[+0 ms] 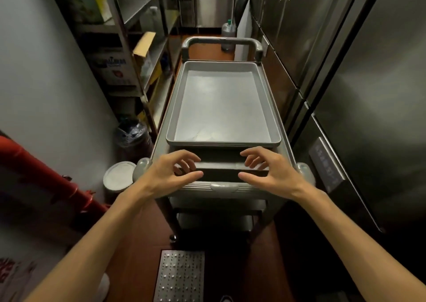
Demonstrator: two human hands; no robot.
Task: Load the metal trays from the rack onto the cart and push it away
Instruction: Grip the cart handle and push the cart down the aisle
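Head view: shallow grey metal trays (221, 103) stacked on cart (285, 154); both hands' fingers (184, 163) spread open above its near handle (230, 166).

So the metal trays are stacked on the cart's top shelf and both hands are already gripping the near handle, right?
Not quite. In the head view the metal trays do sit on the cart, but the left hand and right hand are open, fingers spread, not closed on the near handle.

I can't read the blurred print on the box (110, 64) on the rack (129, 48), and the cart (230, 186) hides its own lower shelves in shadow.
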